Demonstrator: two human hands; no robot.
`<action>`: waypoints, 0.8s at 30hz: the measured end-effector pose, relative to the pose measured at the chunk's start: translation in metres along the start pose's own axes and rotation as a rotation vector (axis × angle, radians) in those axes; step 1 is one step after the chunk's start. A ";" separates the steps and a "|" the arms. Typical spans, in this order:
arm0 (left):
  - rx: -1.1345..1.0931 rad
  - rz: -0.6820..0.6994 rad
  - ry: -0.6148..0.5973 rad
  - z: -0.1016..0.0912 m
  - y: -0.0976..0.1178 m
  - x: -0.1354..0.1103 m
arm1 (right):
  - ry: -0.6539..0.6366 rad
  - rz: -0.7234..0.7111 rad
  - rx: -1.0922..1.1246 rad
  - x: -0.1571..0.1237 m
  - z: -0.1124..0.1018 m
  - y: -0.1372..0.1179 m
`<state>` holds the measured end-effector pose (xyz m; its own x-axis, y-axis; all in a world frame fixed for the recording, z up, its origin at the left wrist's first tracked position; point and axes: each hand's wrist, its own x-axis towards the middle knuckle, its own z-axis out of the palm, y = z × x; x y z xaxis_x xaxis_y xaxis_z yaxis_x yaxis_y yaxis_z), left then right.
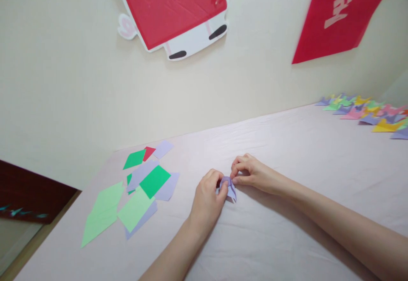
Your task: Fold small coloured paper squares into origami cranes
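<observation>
Wall banner lettering [340, 3] looks unreadable; both hands [206, 192] [253, 174] pinch purple paper [231, 191].

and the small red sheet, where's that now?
Head view, left of the left hand: the small red sheet lies toward the wall, between a green sheet and a pale purple sheet.

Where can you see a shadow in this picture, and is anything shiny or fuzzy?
Head view: a soft shadow lies below the right forearm on the pale cover; same view: the red panel has faint shiny streaks, and the folded papers at far right look slightly fuzzy.
</observation>
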<state>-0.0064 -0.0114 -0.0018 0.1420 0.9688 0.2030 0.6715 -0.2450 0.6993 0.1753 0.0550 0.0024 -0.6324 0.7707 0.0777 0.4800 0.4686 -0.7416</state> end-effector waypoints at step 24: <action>-0.027 -0.028 0.017 0.000 0.001 -0.003 | -0.002 -0.074 0.035 0.000 0.006 0.002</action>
<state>-0.0056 -0.0142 -0.0016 0.1109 0.9746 0.1948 0.6549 -0.2191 0.7233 0.1730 0.0531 -0.0028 -0.6664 0.7338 0.1320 0.4103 0.5087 -0.7569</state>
